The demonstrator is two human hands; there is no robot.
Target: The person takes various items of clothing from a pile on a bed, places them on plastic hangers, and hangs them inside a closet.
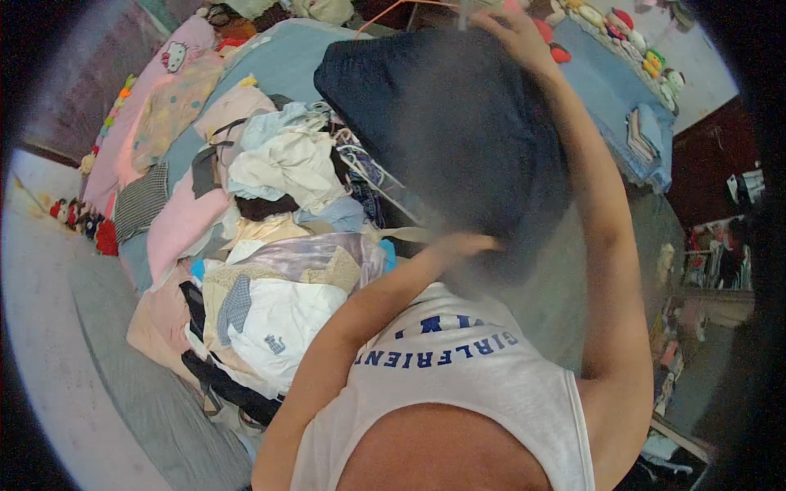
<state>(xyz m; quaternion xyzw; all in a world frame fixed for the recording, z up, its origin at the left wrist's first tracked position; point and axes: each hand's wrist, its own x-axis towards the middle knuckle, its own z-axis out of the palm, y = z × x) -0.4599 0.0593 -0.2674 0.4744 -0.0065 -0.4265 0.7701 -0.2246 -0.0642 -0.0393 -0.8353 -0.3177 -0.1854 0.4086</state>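
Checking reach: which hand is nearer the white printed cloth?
Left. The left hand is beyond and right of the white printed cloth, low on the dark garment; the right hand is farther off, near its top.

The person wears a white, sleeveless top [479,391] of thin-looking, softly creased cloth, with a wide, rounded, low-cut neckline and a stitched edge along the armhole by the right shoulder. Across its chest runs dark blue block lettering [446,349], one row of capitals set in a curve and larger characters partly lost in the folds. The left arm [344,331] and right arm [614,278] are bare.
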